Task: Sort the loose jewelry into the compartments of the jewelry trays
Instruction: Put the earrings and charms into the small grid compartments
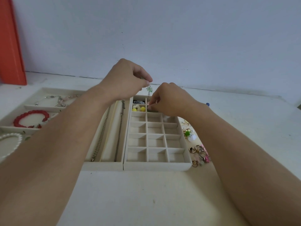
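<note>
My left hand (126,79) pinches the top of a dangling earring with a pale green leaf charm (149,89), held above the far end of the grid tray (156,166). Just right of it, my right hand (169,99) has curled fingers pinching something small at the earring's lower end, over the far middle cells; what it pinches is too small to tell. The far left cells hold a dark piece (139,102) and yellow and white beads (138,108). The other visible cells look empty. Loose rings and earrings (199,154) lie on the table right of the tray.
A long-slot tray (104,164) with two chains sits left of the grid tray. Further left, a third tray (42,108) holds a red bead bracelet (31,119), a pearl bracelet (9,142) and thin chains. An orange panel (11,41) stands at the far left against the wall.
</note>
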Action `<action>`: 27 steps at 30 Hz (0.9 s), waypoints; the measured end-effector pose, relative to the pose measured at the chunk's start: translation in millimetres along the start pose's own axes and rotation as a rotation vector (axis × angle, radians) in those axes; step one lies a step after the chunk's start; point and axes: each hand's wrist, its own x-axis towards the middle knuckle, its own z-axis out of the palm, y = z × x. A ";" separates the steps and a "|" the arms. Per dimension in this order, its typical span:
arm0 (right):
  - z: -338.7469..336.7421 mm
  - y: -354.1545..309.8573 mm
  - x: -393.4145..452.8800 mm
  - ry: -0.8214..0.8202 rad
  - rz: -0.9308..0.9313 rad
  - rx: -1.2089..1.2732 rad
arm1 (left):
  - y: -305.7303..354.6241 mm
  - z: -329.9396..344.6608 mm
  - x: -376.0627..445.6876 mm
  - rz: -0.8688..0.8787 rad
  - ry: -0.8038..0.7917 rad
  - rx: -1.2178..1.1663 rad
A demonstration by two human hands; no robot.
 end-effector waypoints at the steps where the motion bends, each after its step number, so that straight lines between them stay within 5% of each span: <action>1: 0.7 -0.3 -0.2 -0.005 0.003 -0.001 | 0.1 -0.2 -0.1 0.004 0.002 0.002; 17: -7.0 -0.9 0.5 -0.152 0.118 0.195 | -0.2 0.7 -0.6 -0.003 -0.004 -0.003; 27: -4.9 0.8 -2.7 -0.060 0.118 0.029 | -1.5 0.9 -0.2 -0.005 0.012 -0.005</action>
